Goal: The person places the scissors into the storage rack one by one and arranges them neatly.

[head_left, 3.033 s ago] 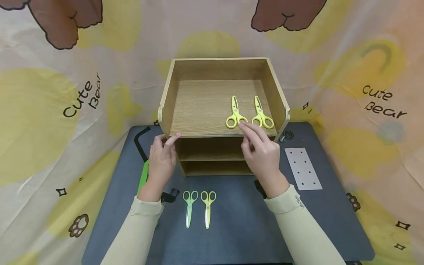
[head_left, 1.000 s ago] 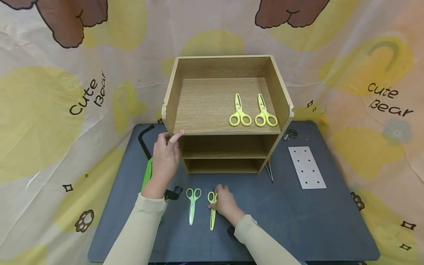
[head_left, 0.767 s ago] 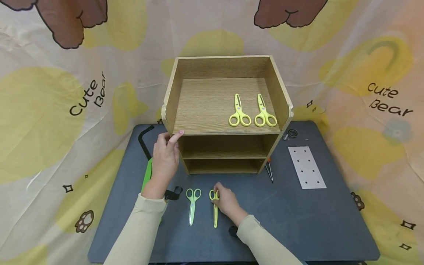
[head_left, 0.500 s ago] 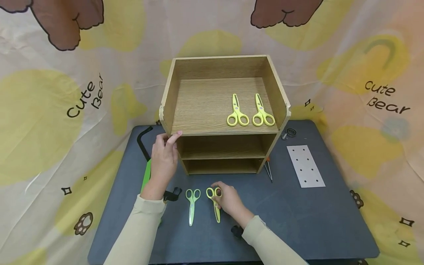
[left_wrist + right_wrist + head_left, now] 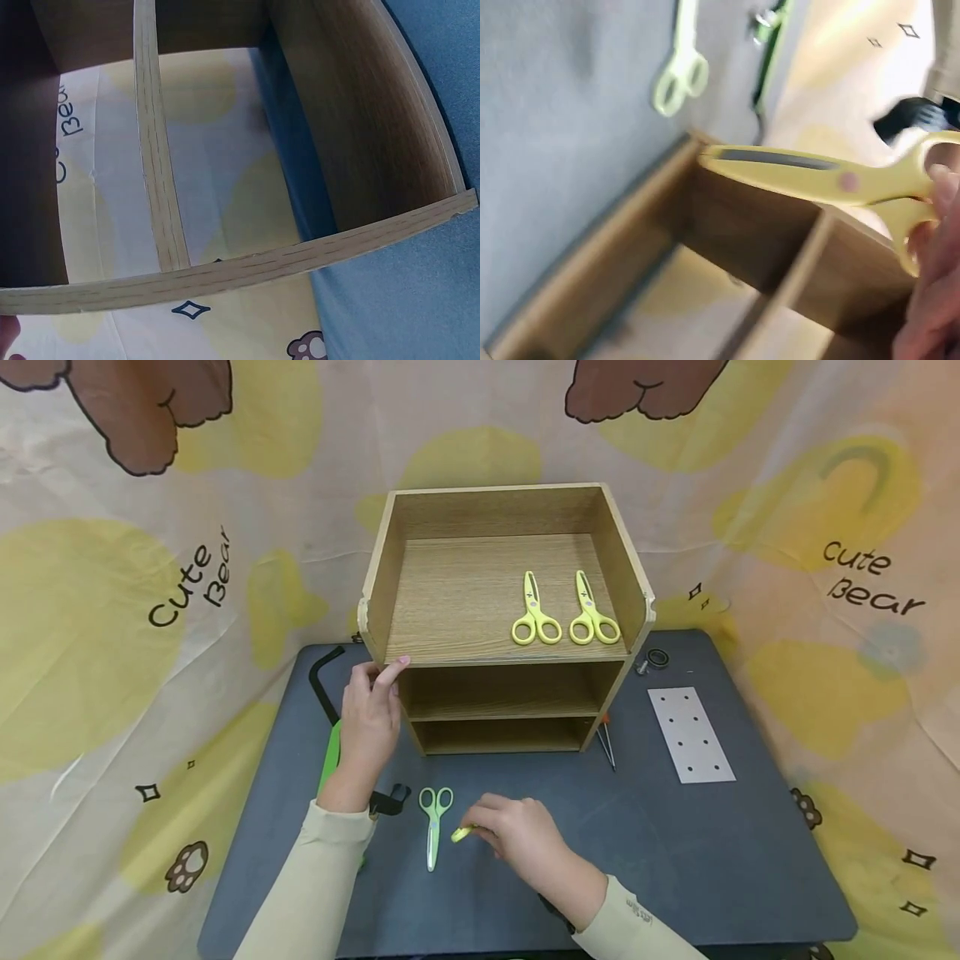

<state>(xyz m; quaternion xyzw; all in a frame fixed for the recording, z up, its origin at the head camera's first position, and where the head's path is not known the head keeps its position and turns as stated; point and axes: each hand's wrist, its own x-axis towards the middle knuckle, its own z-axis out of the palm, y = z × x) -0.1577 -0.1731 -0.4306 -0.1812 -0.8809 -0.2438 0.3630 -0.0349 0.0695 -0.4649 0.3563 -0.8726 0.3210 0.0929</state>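
Behind the work area a cloth backdrop (image 5: 112, 610) printed with yellow patches, brown bear shapes and the words "Cute Bear" is hung, and in front of it a dark grey table (image 5: 675, 860) is seen in the head view. At the middle of the frame a wooden shelf unit (image 5: 622, 577) is placed, with an open top tray and two lower compartments. On the top tray, toward the right, two yellow scissors (image 5: 536, 610) are laid side by side, the handles toward the viewer. The front left corner of the shelf unit is gripped by the left hand (image 5: 369, 714), the fingers curled on the edge. At the lower middle, a yellow pair of scissors (image 5: 462, 833) is held by the right hand (image 5: 517, 837); only a small yellow end is shown beside the fingers. Just to the left of it, a light green pair of scissors (image 5: 433, 822) is lying on the table. At the right, a grey plate with holes (image 5: 690, 735) is lying flat.

In the left wrist view, the shelf unit (image 5: 225, 270) is seen from close, with its divider board and front edge, and the backdrop is visible through it.

In the right wrist view, the yellow pair of scissors (image 5: 817, 176) is held at its handle by the fingers (image 5: 937, 285) at the right edge, blades closed and pointed to the left. The light green pair of scissors (image 5: 681, 67) is seen at the upper left on the table.
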